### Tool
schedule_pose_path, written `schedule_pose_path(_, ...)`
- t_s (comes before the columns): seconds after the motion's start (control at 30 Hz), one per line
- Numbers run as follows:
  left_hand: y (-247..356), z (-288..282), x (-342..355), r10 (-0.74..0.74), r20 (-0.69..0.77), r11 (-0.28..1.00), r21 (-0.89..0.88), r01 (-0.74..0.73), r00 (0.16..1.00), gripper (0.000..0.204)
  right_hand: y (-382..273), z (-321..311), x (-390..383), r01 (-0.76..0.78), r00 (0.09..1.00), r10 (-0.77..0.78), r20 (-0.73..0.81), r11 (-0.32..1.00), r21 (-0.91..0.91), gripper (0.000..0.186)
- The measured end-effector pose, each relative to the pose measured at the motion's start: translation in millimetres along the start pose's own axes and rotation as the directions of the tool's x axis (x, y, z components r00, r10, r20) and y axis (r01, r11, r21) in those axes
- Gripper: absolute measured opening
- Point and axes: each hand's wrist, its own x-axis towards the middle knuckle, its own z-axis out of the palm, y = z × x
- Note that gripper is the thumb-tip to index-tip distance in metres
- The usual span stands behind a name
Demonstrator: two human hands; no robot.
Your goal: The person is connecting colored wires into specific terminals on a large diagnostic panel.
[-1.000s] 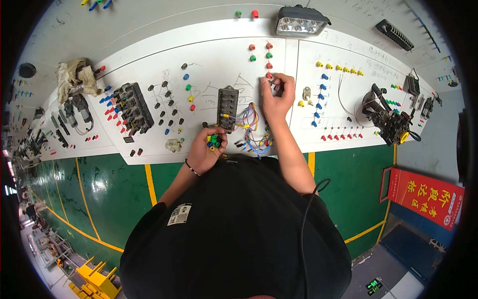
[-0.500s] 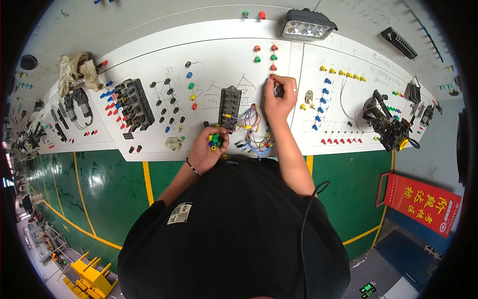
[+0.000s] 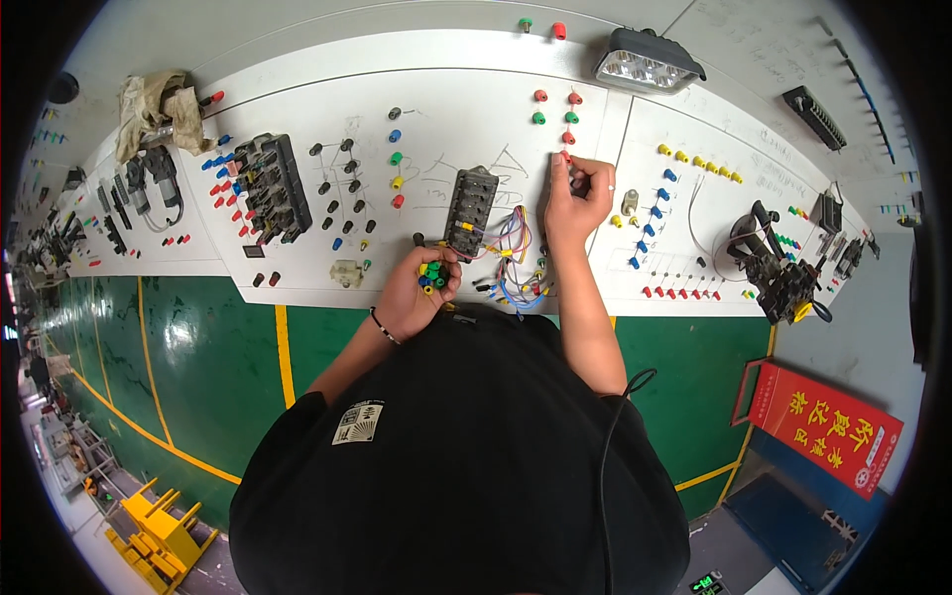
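Pinching a small red cap [image 3: 565, 156]: right hand [image 3: 579, 206], thumb and index finger nearly together on it, other fingers curled in. Cap mostly covered by the tips, only a bit of red visible; it is the lowest one seen in a column on the white board [image 3: 476, 84], below a red, a green and another red post. Left hand [image 3: 418, 290], near the board's lower edge, is cupped with fingers bent round a cluster of loose caps [image 3: 433, 276], small and rounded, mainly green, with yellow, blue and dark ones; exact count unclear. Between the hands: black ribbed block [image 3: 471, 215], slightly tilted, with multicoloured wires [image 3: 512, 243] beside it. Farther up: rectangular lamp [image 3: 650, 61].

Versus 1.0 s ago: board contents sit farther right in view; red cap, plainer then, is now more hidden by the right fingertips. Left hand's cluster remains held.
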Motion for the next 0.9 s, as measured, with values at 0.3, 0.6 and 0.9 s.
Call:
schedule_pose_path(0.3,5.4,8.6,-3.8,0.121,-0.009,0.984,0.133,-0.118,0.993,0.018,1.6,3.3,-0.4,0.017,1.0,-0.016,-0.017,0.998,0.06,0.013)
schedule_pose_path(0.6,7.6,6.4,-0.1,0.004,0.018,1.0,0.01,-0.004,1.0,0.018,1.7,2.4,1.1,0.054,0.999,-0.054,-0.006,0.999,0.009,0.01)
schedule_pose_path(0.9,7.4,4.5,2.8,-0.006,0.014,1.0,0.016,0.006,1.0,0.018,2.0,2.6,0.2,0.09,0.996,-0.09,-0.014,0.996,0.002,0.011)
